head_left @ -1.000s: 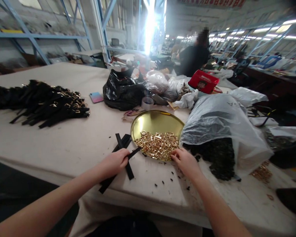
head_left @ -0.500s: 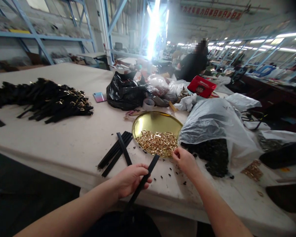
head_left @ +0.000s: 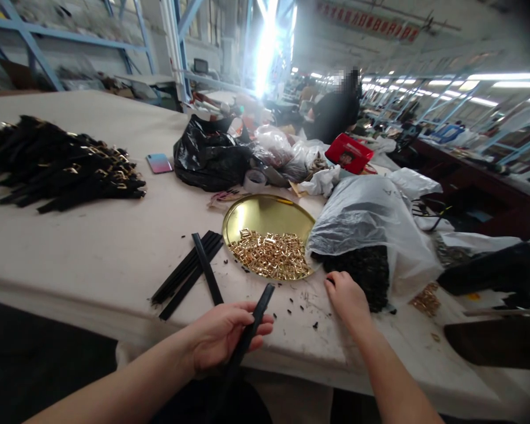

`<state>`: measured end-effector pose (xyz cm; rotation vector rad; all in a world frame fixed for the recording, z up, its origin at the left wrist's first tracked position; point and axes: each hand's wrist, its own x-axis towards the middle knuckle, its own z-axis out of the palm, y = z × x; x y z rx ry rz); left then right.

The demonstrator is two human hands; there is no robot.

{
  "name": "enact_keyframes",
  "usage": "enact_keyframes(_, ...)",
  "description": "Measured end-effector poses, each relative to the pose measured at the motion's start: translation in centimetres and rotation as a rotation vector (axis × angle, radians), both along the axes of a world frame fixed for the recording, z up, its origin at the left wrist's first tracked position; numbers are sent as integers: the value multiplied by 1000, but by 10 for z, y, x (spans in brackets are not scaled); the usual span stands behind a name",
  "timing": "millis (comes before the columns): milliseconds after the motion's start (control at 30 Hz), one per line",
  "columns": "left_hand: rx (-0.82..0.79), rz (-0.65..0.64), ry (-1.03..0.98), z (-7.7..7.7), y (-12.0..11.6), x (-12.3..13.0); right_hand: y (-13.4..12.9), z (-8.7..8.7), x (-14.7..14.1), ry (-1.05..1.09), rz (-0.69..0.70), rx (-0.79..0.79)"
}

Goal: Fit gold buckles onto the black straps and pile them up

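Observation:
A flat black strap [head_left: 261, 304] is held between the thumb and fingers of my left hand [head_left: 221, 330], its upper end slanting toward the tray. My right hand [head_left: 348, 297] rests at the near left edge of a heap of small black pieces [head_left: 366, 274], which spills from a clear plastic bag [head_left: 357, 206]. Its fingertips are pinched; a dark bit shows at them, too small to name. A round gold tray [head_left: 265, 206] holds many small gold-coloured metal buckles [head_left: 274, 256]. Several more black straps [head_left: 188, 268] lie left of the tray.
Black straps with gold buckles [head_left: 66, 165] are piled at the left. Near them lies a phone [head_left: 159, 163]. Behind the tray sit a black plastic bag [head_left: 212, 156], a tape roll [head_left: 255, 179] and a red package [head_left: 350, 154]. Another person [head_left: 335, 109] is farther back.
My right hand has moved from the tray's right rim to the heap of black pieces. My left hand keeps the strap, its fingers more extended. The camera view has shifted slightly.

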<state>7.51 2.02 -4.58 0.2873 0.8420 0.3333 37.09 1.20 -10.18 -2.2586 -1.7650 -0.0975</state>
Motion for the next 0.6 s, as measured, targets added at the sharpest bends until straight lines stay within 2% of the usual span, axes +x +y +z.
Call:
enact_keyframes(100,-24,-10,-92,3,0,1,-3,-3,1,28,15,-11)
enact_keyframes(233,-86,-14,-189,2,-1,-2,-22,-3,-12,139,17,22)
enact_keyframes(300,-116,-14,-205,-1,0,-3,-36,-2,-26,368,-34,42)
enact_keyframes(433,-145,-9,-197,-7,0,-1,-60,0,-66,976,-192,63)
enact_keyframes(500,-152,-13,-197,-9,1,1,-67,0,-84,1170,-254,92)
enact_keyframes(600,-165,-21,-175,-10,1,2,-74,-2,-99,1336,-334,133)
